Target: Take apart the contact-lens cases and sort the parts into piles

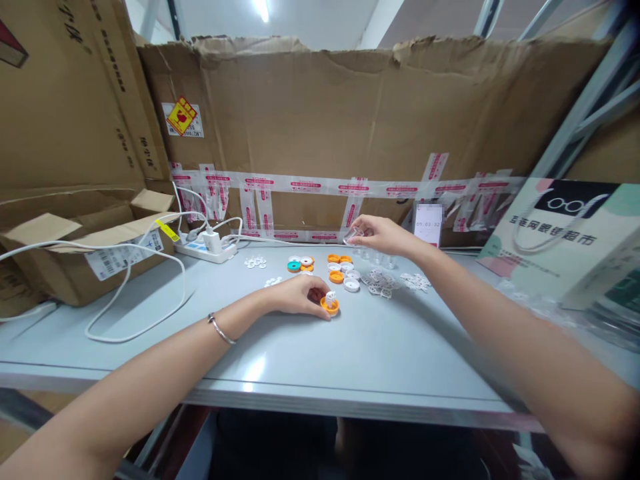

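Observation:
Thumb and fingers of my left hand close on the rim of a shallow orange round cap, which rests on the table. A small white plastic piece stands upright inside that cap. Farther back, my right hand pinches a clear plastic cup above the tabletop. Under and beside that hand stand several similar clear cups. Between my hands lie white round caps and orange caps. To their right spreads a pile of small white plastic pieces.
Left of the caps are a teal cap and small white discs. A power strip with a looping white cable and an open carton stand left. A phone leans behind; a paper bag stands right.

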The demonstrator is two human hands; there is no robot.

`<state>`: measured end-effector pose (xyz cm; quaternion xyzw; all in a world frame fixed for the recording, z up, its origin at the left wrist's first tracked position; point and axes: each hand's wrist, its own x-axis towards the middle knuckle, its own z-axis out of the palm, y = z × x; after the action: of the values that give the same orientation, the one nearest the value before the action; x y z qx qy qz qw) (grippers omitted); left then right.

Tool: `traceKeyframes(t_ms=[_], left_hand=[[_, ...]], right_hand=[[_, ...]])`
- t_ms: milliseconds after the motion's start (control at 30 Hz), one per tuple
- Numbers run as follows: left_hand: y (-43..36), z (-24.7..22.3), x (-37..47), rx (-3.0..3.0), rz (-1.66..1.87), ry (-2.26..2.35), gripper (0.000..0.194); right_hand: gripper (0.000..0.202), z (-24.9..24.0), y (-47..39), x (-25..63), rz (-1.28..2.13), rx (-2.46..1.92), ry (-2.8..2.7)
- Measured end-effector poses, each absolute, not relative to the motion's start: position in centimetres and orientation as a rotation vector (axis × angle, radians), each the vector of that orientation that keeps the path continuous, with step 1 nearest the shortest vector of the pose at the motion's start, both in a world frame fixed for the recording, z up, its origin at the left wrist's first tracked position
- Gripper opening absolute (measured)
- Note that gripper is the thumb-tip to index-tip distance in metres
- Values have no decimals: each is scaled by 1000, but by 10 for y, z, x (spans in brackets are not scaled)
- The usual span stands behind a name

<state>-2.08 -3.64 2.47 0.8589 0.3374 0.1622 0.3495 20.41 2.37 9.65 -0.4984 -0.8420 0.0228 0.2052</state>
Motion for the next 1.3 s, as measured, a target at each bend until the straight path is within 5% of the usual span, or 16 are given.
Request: traceKeyframes(t_ms=[133, 500, 733, 933, 1300], left_hand=[[-34, 22, -22, 2244, 425, 840, 41], [-33, 20, -27, 2266, 430, 784, 39], [-33, 19, -26, 2212, 445, 799, 40], [-29, 14, -23, 2164, 456, 734, 38], [-32, 14, -17, 2170, 524, 855, 37]], right_hand=[[33, 80, 79, 196, -205, -1682, -2368], [27, 43, 114, 178, -299, -1882, -2425], [33, 57, 57, 167, -183, -1538, -2369], [26, 37, -28, 171, 403, -797, -2598], [20, 8, -43, 165, 261, -901, -2324]])
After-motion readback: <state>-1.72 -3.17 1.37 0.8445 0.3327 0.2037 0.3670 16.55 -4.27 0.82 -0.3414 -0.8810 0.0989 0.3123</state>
